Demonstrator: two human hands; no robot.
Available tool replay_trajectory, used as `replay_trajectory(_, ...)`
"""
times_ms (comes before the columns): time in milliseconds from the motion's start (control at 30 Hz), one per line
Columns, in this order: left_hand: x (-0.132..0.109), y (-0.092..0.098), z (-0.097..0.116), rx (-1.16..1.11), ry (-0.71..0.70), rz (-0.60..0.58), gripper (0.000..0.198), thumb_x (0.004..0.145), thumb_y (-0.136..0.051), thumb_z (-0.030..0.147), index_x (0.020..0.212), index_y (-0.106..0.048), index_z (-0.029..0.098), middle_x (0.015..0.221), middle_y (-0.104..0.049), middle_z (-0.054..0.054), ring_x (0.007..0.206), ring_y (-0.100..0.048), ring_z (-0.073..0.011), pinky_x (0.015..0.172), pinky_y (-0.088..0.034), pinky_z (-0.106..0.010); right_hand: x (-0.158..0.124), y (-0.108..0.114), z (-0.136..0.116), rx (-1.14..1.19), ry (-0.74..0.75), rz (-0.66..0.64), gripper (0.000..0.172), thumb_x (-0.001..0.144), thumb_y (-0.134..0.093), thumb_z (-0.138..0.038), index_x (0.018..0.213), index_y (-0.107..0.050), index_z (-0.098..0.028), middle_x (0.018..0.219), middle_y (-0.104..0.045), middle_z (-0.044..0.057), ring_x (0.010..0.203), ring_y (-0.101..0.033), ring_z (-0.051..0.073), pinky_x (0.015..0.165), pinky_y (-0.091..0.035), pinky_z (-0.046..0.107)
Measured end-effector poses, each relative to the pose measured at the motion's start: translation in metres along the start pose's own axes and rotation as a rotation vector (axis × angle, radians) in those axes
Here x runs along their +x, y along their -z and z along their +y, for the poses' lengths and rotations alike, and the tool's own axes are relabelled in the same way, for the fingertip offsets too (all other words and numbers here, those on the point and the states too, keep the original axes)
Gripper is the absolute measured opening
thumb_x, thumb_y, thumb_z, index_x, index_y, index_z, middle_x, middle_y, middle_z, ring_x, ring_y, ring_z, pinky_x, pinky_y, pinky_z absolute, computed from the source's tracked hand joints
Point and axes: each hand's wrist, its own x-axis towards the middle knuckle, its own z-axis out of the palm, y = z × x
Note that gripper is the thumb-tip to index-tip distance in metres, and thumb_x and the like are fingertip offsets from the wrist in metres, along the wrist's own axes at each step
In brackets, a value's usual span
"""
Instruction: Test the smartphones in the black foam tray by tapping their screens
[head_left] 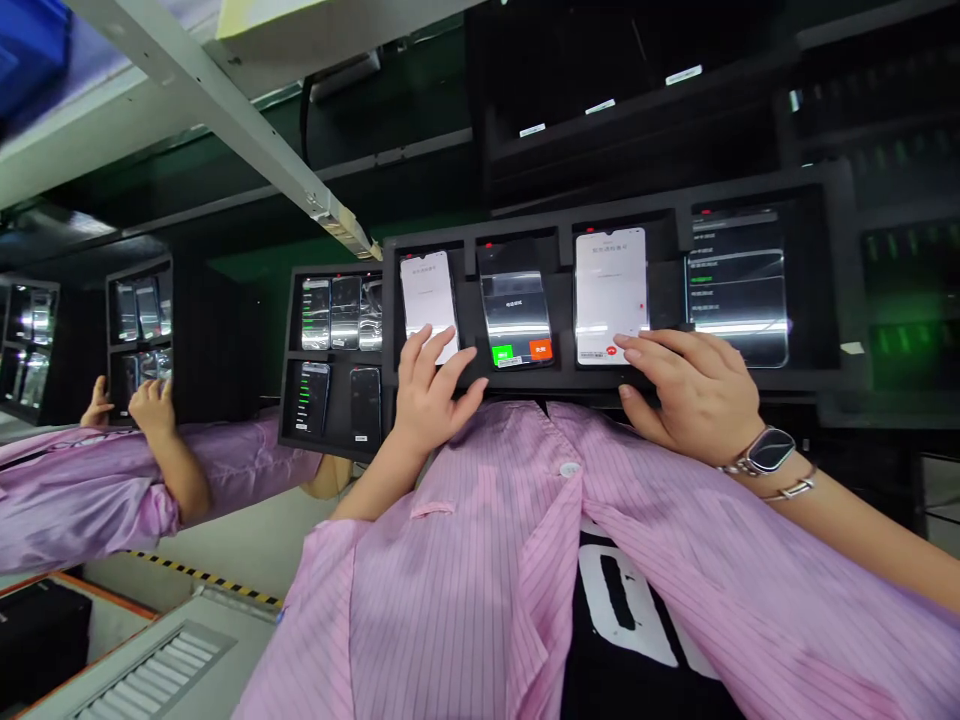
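Resting at the centre of the frame, the left hand (433,390) has its fingers (442,355) spread apart over the lower edge of a white-screened smartphone (427,300) in a black foam tray (622,205). The right hand (694,395), a watch (770,450) on its wrist, lies across the tray's front edge, its fingers (652,350) close together under a second white-screened smartphone (611,295); whether they clamp anything, I cannot tell. Two more smartphones (516,305) (736,290) share the tray. Further phones fill a side tray (289,400), and a co-worker's hand (152,405) shows at far left.
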Motion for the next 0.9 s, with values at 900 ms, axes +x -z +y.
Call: replay_trajectory(900,-0.041,0.014,-0.053,-0.052,0.227,-0.043,0.045,0.102,-0.055,0.050,0.139,-0.054,0.024,0.161,-0.041,-0.019,0.150,-0.046,-0.0324,0.115,-0.049,-0.051,0.003,-0.012,-0.012,-0.096,-0.152,-0.008,0.096,0.087,-0.067,-0.067,0.159,-0.033,-0.014,0.143,-0.063,0.021,0.137,-0.057,0.041,0.117,-0.040,0.063)
